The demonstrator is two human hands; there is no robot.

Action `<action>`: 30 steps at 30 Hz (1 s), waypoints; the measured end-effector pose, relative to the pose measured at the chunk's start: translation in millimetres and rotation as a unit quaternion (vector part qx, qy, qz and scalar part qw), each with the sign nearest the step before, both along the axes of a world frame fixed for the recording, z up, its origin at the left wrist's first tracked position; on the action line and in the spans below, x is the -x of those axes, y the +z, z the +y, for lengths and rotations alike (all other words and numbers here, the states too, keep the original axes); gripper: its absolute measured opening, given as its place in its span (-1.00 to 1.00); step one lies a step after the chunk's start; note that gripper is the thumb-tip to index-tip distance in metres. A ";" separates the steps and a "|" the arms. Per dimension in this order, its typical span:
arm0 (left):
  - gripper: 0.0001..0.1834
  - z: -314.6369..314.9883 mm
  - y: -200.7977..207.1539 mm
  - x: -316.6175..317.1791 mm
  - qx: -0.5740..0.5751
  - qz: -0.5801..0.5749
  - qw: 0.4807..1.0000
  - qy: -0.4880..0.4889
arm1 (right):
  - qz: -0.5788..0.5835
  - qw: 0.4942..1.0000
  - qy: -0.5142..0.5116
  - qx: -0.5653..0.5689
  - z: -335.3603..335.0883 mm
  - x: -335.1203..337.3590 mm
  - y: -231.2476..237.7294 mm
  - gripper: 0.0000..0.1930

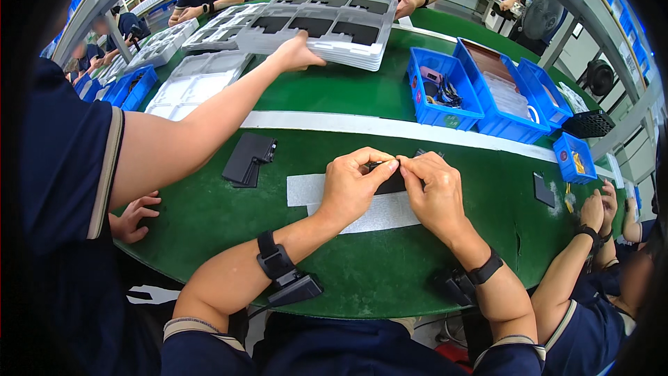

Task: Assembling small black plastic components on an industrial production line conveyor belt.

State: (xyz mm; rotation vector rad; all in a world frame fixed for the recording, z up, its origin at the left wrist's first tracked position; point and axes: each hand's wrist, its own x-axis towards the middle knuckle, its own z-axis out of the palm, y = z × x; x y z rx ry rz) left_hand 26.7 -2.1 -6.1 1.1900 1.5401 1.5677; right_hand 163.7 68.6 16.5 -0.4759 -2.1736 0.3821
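Observation:
My left hand (353,184) and my right hand (435,191) meet at the middle of the green table, thumbs and forefingers pinched close together. Something small and dark shows at their fingertips, too small and covered to name. Just below and behind the fingers is a flat black piece (392,182), partly hidden by both hands. Under it lie light grey sheets (379,214) on the table. To the left of my left hand rests a small stack of black, notched flat parts (248,158).
Ahead, a person in red and a co-worker's arm from the left hold stacked clear trays (348,31) with black parts. Blue bins (445,115) stand at the far right beyond a white strip (313,120). On the right, another person's hands (600,209) are near a dark rectangular part (543,190).

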 end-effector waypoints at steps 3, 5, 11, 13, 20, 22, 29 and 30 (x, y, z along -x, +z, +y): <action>-0.83 7.4 -11.2 2.7 0.002 -0.048 0.999 -0.017 | -0.062 0.989 -0.019 0.134 4.9 -2.6 6.3 -0.86; -0.82 7.5 -10.0 -1.7 -0.001 -0.052 0.998 -0.037 | -0.020 0.978 -0.014 0.205 13.5 -5.0 -2.6 -0.84; -0.79 9.4 -4.7 -4.4 0.056 -0.029 0.997 -0.042 | -0.030 0.954 -0.045 0.296 20.4 -10.9 6.4 -0.80; -0.81 13.2 -10.8 -13.5 -0.010 -0.048 0.999 -0.002 | 0.000 0.956 -0.049 0.288 24.9 -11.6 1.8 -0.80; -0.81 24.0 11.2 -51.1 -0.004 -0.079 0.997 0.010 | 0.092 0.957 -0.082 0.264 35.4 -14.3 0.8 -0.78; -0.82 27.1 15.6 -58.2 0.008 -0.082 0.996 0.025 | 0.049 0.961 -0.115 0.247 33.3 -16.2 7.2 -0.78; -0.83 39.7 -7.7 -63.7 -0.057 -0.166 0.979 0.104 | 0.055 0.963 -0.036 0.262 41.3 -17.8 1.0 -0.79; -0.82 39.3 -8.8 -62.5 -0.058 -0.161 0.979 0.112 | 0.058 0.962 -0.041 0.264 43.3 -18.3 -1.2 -0.79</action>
